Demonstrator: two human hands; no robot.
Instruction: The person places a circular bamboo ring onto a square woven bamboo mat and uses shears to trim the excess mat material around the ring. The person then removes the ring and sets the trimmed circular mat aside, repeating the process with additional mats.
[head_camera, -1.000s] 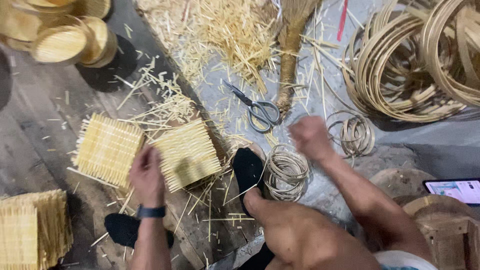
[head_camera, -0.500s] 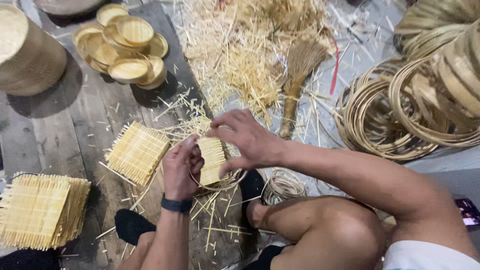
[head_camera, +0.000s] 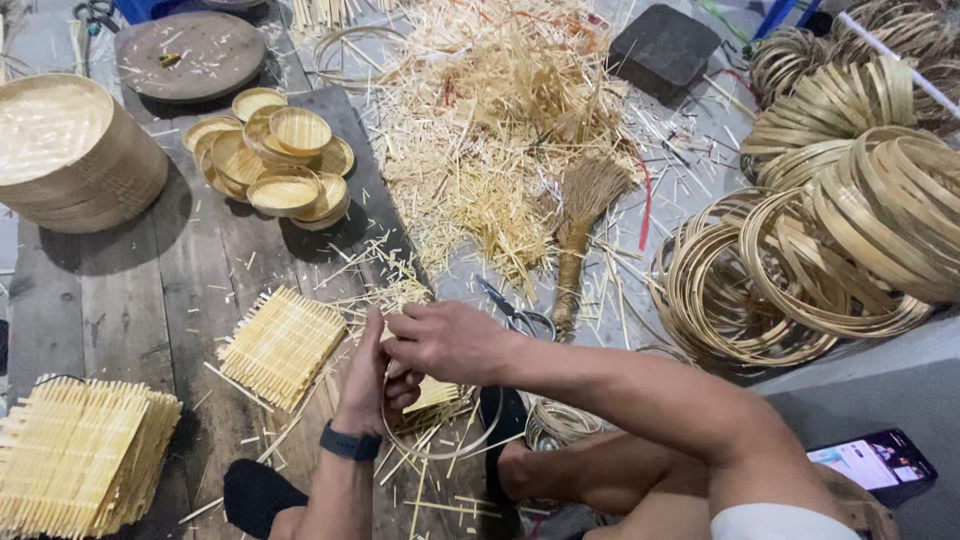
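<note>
**Two hands work a woven mat into a thin hoop on a plank floor**

Head view: The left hand (head_camera: 372, 372), with a dark band (head_camera: 350, 443) on its wrist, is curled around the near edge of a small woven mat (head_camera: 432, 392) of pale slats, its fingers closed on the piece. The right hand (head_camera: 447, 342) reaches across from the right and lies on top of the same mat, fingers bent and pressing down on it, touching the left hand. A thin hoop (head_camera: 440, 450) circles the mat, its lower arc showing just below the hands. How much of the mat sits inside the hoop cannot be told, since the hands cover most of it.

Just left of the hands lies a second square mat (head_camera: 282, 345) on the dark planks (head_camera: 130, 300). A stack of mats (head_camera: 80, 460) sits at the lower left corner. Farther up the planks are a cluster of small round trays (head_camera: 275, 165) and a tall stack of large round lids (head_camera: 65, 150).

Scissors (head_camera: 515, 312) lie just beyond the right hand, beside a small broom (head_camera: 580, 225). A big heap of slat trimmings (head_camera: 500, 130) spreads behind them. Piles of coiled hoops (head_camera: 840, 230) fill the right side, and a small coil (head_camera: 560, 422) rests near the person's knee. A phone (head_camera: 875, 465) lies at the lower right.
</note>
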